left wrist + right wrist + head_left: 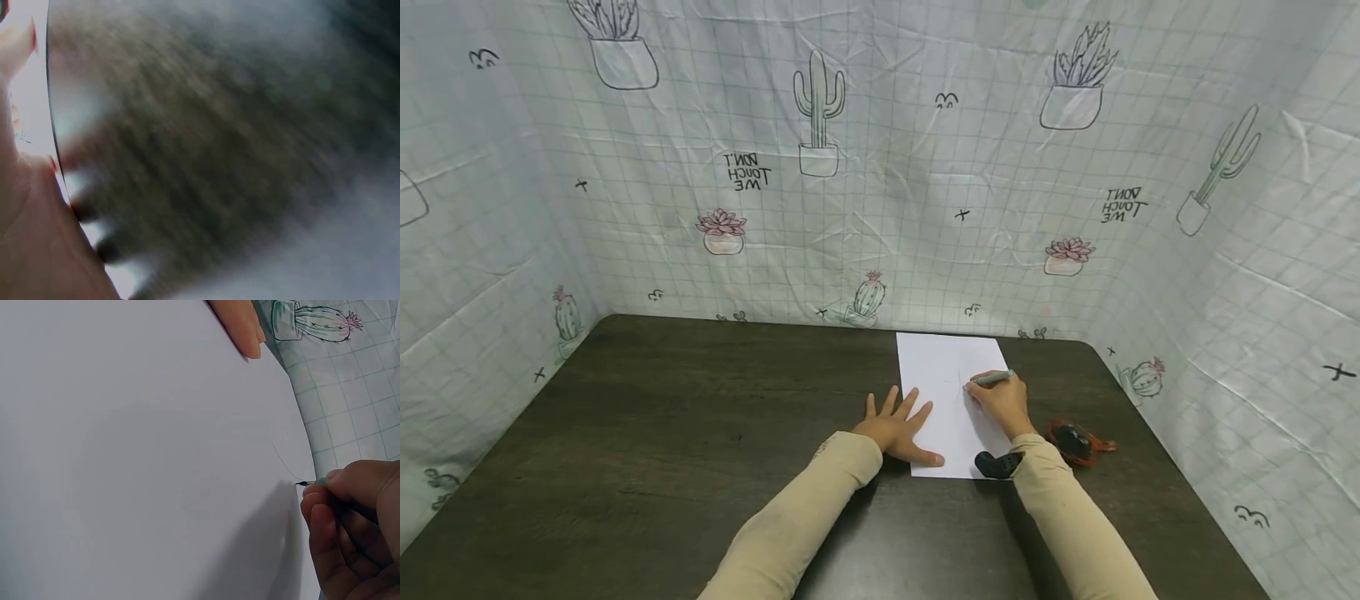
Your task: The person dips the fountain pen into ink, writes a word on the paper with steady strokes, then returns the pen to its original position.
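A white sheet of paper (925, 358) lies on the dark table, toward its right side. My left hand (895, 429) rests with fingers spread across the sheet's left edge, thumb on the paper. The right hand (1006, 404) pinches a grey-green pen (995, 377) between thumb and fingers, over the sheet's right half. In the right wrist view the pen's dark tip (304, 483) meets the paper, at the end of a thin curved line (284, 461). Faint strokes also show in the head view. The left wrist view is mostly blurred, with the left hand (44, 231) along its left side.
An orange-red and black object (1078, 442) lies on the table right of my right wrist. A black device (996, 465) sits at that wrist, overlapping the paper's lower corner. Cloth walls (910, 192) with cactus drawings stand behind and beside the wood-grain table (662, 433).
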`<control>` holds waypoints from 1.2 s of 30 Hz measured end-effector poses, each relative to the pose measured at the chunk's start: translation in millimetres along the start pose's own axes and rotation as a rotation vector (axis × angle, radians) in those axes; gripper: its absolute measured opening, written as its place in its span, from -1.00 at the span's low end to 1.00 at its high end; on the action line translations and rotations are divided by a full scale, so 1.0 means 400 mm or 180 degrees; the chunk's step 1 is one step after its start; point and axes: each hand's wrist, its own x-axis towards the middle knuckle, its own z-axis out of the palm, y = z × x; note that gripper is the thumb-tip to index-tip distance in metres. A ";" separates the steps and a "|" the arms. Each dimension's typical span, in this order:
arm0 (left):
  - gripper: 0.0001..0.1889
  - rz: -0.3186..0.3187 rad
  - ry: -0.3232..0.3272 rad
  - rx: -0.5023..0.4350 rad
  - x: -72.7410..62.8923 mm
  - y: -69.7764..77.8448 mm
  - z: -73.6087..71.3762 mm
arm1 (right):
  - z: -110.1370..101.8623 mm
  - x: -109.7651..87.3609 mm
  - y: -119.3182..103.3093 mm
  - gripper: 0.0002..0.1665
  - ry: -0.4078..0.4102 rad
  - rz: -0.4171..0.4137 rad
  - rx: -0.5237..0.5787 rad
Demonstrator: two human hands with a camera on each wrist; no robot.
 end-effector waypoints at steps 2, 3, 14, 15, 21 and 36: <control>0.07 -0.0012 0.0004 0.0015 0.000 0.001 -0.001 | 0.000 0.000 0.001 -0.82 0.0007 -0.0034 -0.0010; 0.07 -0.0011 0.0000 0.0021 0.002 0.000 0.000 | 0.000 0.000 0.001 -0.83 0.0007 -0.0045 -0.0014; 0.05 0.0006 0.0106 0.0017 0.000 0.004 0.002 | -0.011 -0.005 0.000 -0.81 -0.0019 -0.0050 -0.0044; 0.04 0.0004 0.0102 0.0011 -0.006 0.006 -0.002 | -0.012 -0.006 -0.001 -0.82 -0.0018 -0.0048 -0.0056; 0.01 -0.0008 0.0082 0.0012 -0.052 0.029 -0.033 | -0.019 -0.014 -0.001 -0.82 -0.0026 -0.0060 -0.0089; 0.04 -0.0018 0.0038 -0.0016 -0.037 0.022 -0.026 | -0.040 -0.032 0.024 -0.82 -0.0065 -0.0034 -0.0165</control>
